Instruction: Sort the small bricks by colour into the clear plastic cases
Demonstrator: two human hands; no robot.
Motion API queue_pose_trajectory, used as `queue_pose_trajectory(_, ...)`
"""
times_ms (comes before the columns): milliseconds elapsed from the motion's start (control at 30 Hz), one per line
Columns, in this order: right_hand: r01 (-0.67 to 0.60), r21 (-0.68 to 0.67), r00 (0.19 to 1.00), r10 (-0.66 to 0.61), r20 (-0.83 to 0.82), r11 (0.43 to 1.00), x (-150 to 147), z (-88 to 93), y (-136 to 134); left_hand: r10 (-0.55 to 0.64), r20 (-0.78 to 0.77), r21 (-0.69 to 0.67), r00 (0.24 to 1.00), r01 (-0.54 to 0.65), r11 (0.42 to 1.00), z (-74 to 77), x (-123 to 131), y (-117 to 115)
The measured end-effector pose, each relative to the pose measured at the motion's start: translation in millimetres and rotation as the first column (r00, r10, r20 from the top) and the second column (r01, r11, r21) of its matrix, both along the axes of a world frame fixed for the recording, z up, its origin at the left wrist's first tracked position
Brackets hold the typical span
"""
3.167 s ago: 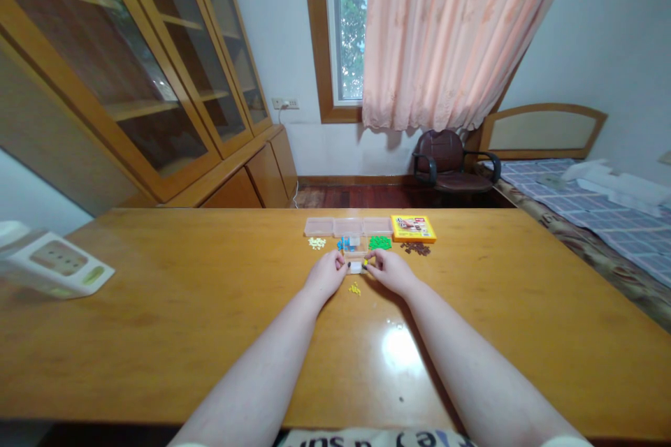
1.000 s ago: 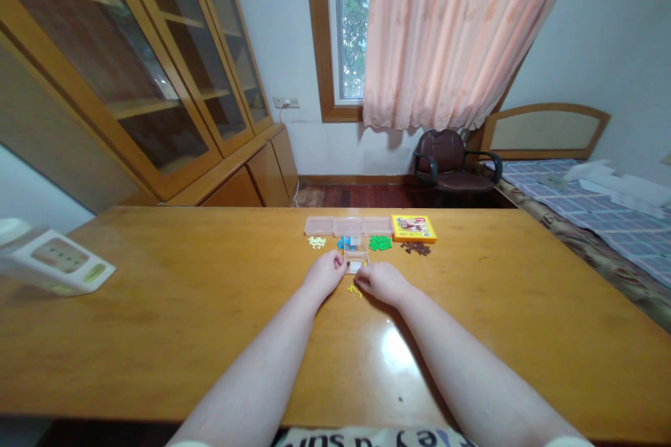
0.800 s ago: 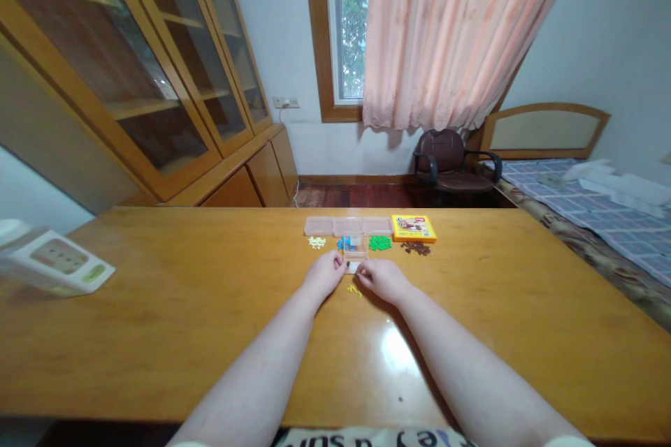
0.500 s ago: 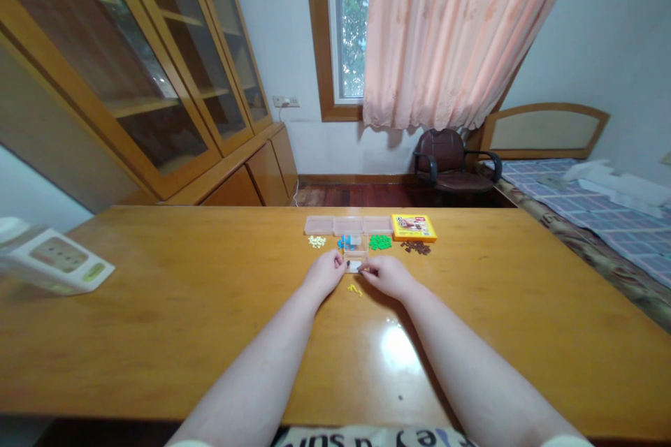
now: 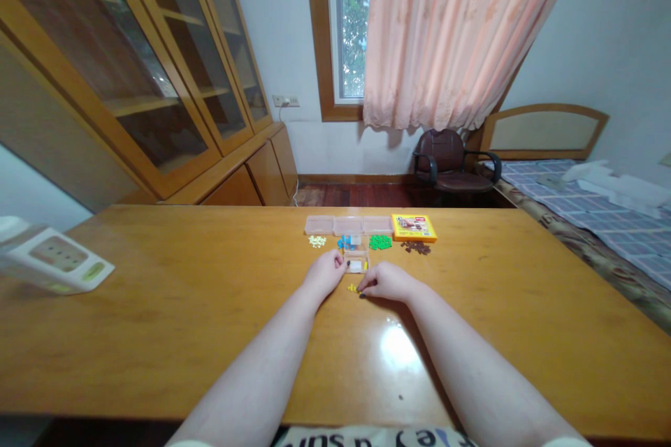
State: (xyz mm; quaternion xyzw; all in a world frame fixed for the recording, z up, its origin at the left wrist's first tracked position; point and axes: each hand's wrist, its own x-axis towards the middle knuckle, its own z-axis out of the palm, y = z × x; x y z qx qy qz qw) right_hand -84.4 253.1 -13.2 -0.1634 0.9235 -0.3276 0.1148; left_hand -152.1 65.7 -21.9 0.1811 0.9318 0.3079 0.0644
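Right hand [image 5: 385, 281] back from the build to the loose yellow pieces; left hand [image 5: 326, 272] holds on.

Half a second ago the right hand's fingertips were at the small white build [image 5: 356, 265]. Now they are curled down on the yellow pieces [image 5: 353, 288] just in front of it, on the wooden worktop [image 5: 157, 307]. Whether they grip a piece cannot be told. The left hand stays pinched on the build's left edge, so the work appears to be at picking, not pressing. Beyond lie the clear compartment tray [image 5: 319, 225], yellow booklet [image 5: 414, 228], and green pieces [image 5: 380, 242].
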Motion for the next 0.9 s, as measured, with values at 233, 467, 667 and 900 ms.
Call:
queue_pose_trajectory(233,0.012,0.024,0.999,-0.011,-0.034,1.000,0.3,1.2,-2.0,-0.010,-0.001,-0.006,1.000,0.010,1.000,-2.0,-1.5,-0.3)
queue_pose_trajectory(467,0.040,0.008,0.999,-0.040,-0.018,0.999,0.5,0.6,-3.4,-0.006,-0.009,-0.016,1.000,0.006,1.000,-2.2,-0.9,-0.5)
queue_pose_trajectory(667,0.166,-0.061,0.977,-0.173,-0.127,0.984,-1.1,-1.3,-1.3,-0.001,0.019,-0.013,1.000,0.002,1.000,1.8,1.0,0.0)
queue_pose_trajectory(900,0.380,-0.052,0.891,-0.380,-0.249,0.924,-3.9,1.8,3.3,0.004,0.013,-0.022,1.000,-0.004,1.000,5.8,2.8,0.1)
